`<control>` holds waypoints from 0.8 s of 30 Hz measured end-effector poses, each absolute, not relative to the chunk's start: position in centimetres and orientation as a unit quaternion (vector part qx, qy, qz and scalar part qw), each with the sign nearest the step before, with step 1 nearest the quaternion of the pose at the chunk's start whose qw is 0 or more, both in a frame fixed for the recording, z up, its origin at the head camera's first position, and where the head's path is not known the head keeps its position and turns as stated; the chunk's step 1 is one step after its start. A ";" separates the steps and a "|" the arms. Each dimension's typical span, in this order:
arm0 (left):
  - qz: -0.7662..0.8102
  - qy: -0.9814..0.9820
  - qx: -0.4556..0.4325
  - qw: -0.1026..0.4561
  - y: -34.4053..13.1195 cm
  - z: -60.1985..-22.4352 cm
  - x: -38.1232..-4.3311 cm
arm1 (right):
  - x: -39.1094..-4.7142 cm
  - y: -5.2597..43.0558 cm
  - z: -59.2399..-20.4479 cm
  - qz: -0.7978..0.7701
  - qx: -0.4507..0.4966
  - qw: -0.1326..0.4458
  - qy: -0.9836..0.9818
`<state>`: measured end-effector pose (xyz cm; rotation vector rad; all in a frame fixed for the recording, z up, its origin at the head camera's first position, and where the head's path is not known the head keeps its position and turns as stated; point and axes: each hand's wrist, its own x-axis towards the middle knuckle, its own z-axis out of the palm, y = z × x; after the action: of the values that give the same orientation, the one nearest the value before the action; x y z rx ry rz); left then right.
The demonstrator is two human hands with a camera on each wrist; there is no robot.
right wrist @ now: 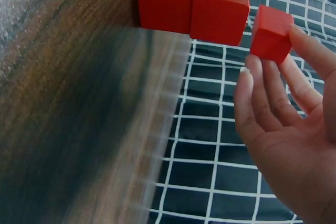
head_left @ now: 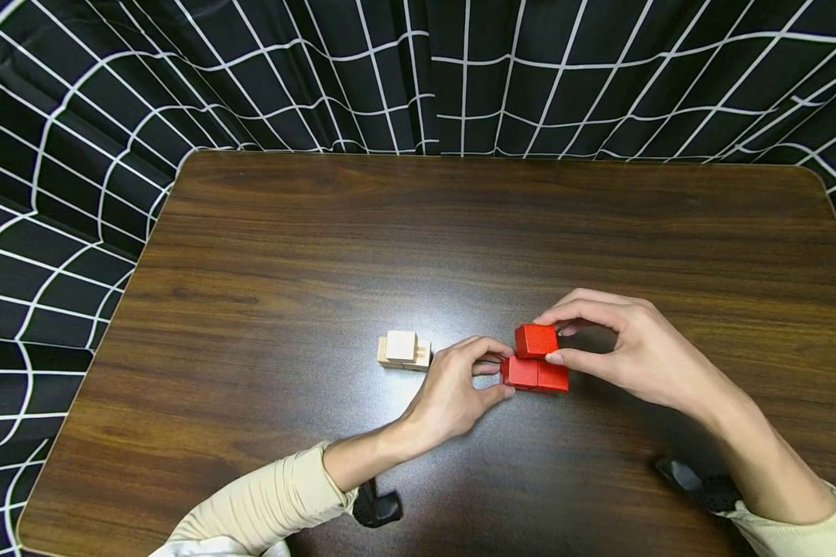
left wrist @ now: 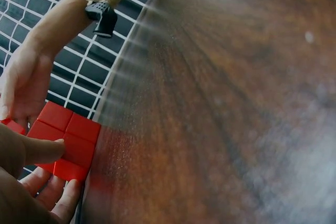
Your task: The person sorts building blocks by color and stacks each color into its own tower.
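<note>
A block of several red cubes [head_left: 522, 374], stacked two wide and two high, stands on the table. My left hand [head_left: 456, 387] holds its left end, the thumb lying on the near face in the left wrist view and the fingers round the other side. My right hand [head_left: 634, 348] pinches a single red cube [right wrist: 271, 33] between thumb and fingers. In the right wrist view a small gap separates that cube from the stacked red cubes [right wrist: 194, 9]. From the head view it hangs just beyond their top.
Left of my left hand, a small pile of pale wooden blocks [head_left: 400, 348] stands on the brown wooden table [head_left: 390, 232]. A black curtain with a white grid [head_left: 460, 77] hangs behind the table's far edge.
</note>
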<state>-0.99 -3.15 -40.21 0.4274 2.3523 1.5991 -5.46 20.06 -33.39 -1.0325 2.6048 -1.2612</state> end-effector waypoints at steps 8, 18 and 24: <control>0.549 0.812 0.148 0.132 -3.2 -40.0 -0.9 | -4.8 20.4 -33.6 -0.416 -0.331 0.035 0.846; 0.566 0.799 0.143 0.143 -3.4 -39.7 -0.9 | -4.3 20.7 -33.9 -0.415 -0.323 0.042 0.850; 0.575 0.793 0.148 0.139 -3.3 -39.7 -0.8 | -3.9 20.8 -34.2 -0.426 -0.314 0.049 0.847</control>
<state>-0.79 -3.34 -39.67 0.4276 2.2916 1.6606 -3.88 20.81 -34.16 -0.9581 2.5810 -1.2980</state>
